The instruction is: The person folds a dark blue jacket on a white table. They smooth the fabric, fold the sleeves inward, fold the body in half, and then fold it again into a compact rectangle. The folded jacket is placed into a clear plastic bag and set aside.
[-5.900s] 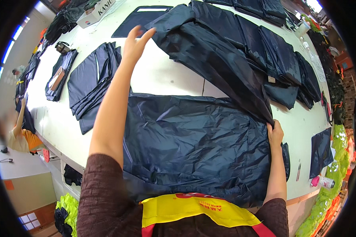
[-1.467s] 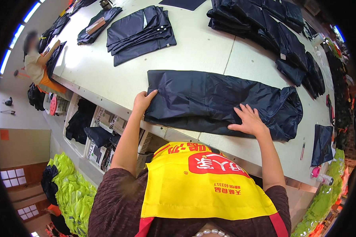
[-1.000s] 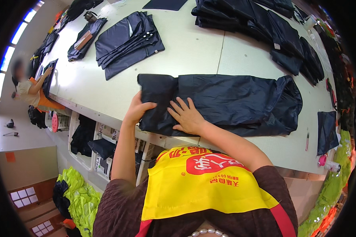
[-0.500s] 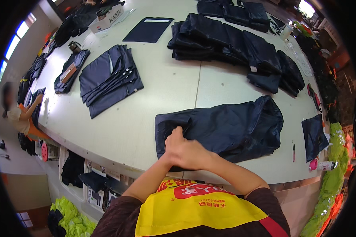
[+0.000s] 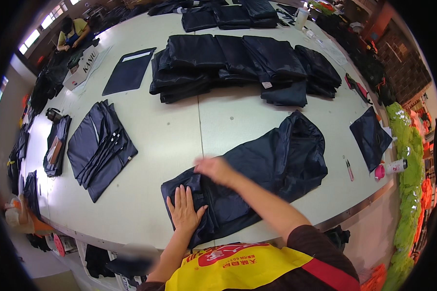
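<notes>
Two bare hands are at a dark folded garment [image 5: 272,160] on the near part of the white table [image 5: 141,213]: the left hand [image 5: 183,209] pressed flat on its left end, fingers extended; the right hand [image 5: 216,170] half curled at its far edge, blurred, grip unclear. Printed characters cover the yellow apron [image 5: 243,274]; dark lettering marks the far-left box [image 5: 81,72]; a small white tag [image 5: 267,85] shows on the far pile [image 5: 238,58].

From where I stand, the dark navy garment [image 5: 257,165] lies slantwise along the near side of the pale table [image 5: 150,145], its left end nearer and layered in folds, its slightly glossy body wrinkled, its right end rounded and bunched, reaching farther back.
</notes>
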Demonstrator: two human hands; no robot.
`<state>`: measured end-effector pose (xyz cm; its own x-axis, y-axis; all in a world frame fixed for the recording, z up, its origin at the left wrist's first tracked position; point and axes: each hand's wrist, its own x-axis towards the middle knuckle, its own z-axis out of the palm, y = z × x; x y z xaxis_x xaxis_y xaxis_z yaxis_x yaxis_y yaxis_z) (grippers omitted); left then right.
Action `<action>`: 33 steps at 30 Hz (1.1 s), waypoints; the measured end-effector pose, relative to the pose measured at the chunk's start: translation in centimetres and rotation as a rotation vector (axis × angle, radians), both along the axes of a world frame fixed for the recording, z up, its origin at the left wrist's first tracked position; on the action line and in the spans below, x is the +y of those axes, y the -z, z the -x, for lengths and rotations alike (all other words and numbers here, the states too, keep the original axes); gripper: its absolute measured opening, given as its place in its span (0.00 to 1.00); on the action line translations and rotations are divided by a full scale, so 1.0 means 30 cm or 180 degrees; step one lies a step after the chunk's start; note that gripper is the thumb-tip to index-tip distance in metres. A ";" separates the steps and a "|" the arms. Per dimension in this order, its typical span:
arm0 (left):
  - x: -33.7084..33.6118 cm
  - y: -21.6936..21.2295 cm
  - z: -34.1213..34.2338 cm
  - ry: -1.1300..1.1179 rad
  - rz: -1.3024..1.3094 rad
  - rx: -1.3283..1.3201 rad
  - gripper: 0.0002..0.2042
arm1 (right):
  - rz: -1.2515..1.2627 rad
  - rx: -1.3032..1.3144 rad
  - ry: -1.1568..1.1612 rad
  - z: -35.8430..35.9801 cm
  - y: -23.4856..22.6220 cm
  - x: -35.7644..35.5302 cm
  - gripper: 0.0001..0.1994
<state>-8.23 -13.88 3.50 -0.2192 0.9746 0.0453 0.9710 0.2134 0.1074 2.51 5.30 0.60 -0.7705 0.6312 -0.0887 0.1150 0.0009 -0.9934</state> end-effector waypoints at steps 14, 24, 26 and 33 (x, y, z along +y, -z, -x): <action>0.002 0.020 0.003 0.0048 0.0059 0.0276 0.40 | 0.2519 0.1215 0.4388 -0.397 -0.284 1.070 0.31; 0.011 0.019 0.018 0.0181 -0.0401 0.0112 0.39 | 0.1847 0.2283 0.2673 -0.703 -0.390 0.600 0.20; 0.036 0.030 0.074 0.0305 -0.0556 0.0183 0.39 | 0.1957 0.2341 0.2002 -0.708 -0.482 0.389 0.21; 0.125 -0.017 0.100 -0.0001 -0.0472 -0.0062 0.31 | 0.2728 0.2576 0.0488 -0.715 -0.262 0.026 0.25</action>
